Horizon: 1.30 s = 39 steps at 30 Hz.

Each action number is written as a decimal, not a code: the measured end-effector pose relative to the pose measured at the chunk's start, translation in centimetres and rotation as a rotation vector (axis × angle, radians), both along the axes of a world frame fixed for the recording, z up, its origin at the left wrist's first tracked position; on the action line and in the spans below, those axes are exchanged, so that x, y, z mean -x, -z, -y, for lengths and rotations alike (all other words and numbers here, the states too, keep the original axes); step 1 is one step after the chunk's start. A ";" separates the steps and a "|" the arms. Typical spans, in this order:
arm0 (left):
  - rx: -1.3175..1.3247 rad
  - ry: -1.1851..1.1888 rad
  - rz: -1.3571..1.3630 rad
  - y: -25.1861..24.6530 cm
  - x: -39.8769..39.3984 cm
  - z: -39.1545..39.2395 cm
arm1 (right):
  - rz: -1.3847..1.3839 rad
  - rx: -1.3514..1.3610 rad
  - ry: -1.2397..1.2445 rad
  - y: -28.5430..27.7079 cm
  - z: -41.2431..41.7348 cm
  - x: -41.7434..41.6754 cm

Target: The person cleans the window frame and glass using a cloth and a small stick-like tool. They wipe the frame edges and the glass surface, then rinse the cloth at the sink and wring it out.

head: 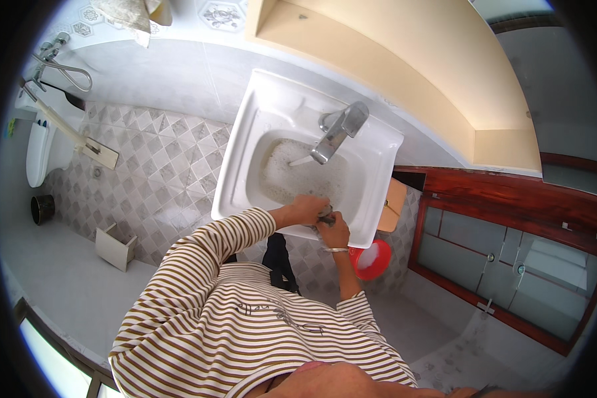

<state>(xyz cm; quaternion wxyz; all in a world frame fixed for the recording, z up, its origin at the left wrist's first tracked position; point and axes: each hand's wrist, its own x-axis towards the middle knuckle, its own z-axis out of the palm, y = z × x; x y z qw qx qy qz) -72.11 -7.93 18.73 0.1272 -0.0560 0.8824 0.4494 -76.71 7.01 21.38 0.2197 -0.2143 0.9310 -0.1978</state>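
Observation:
Both hands meet over the front rim of a white ceramic washbasin (234, 164). My left hand (308, 209) and my right hand (335, 231) grip a small dark, wet-looking item (327, 216), perhaps a cloth; the fingers cover most of it. A bangle (336, 249) circles my right wrist. Beyond the hands, a chrome tap (336, 134) pours a stream of water (302, 161) into foamy water (283, 171) inside the bowl.
Below the basin's right front corner stands a red bucket (382, 258) with whitish contents. An orange-tan container (392, 204) is beside the basin. Left on the tiled floor are a small stool (115, 248), a flat-headed mop (99, 152) and a dark bin (43, 209). A beige cabinet (378, 54) overhangs the back.

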 end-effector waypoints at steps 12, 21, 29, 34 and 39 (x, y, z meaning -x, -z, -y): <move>0.106 -0.470 -0.171 -7.9 -4.8 20.0 | 0.068 0.869 0.292 0.7 19.1 -4.8; 0.676 -0.189 -0.564 -5.4 2.5 25.9 | -0.603 0.464 0.199 1.1 30.3 0.0; 0.437 -0.518 -0.521 -4.0 -0.7 29.3 | -0.676 0.539 0.042 0.9 34.3 -0.1; -0.098 -0.991 -0.572 -1.4 -3.7 31.4 | -0.645 0.501 -0.234 -0.5 37.1 -0.9; 0.028 -0.932 -0.779 -3.9 -0.1 27.6 | -0.705 0.570 -0.256 0.7 34.3 2.1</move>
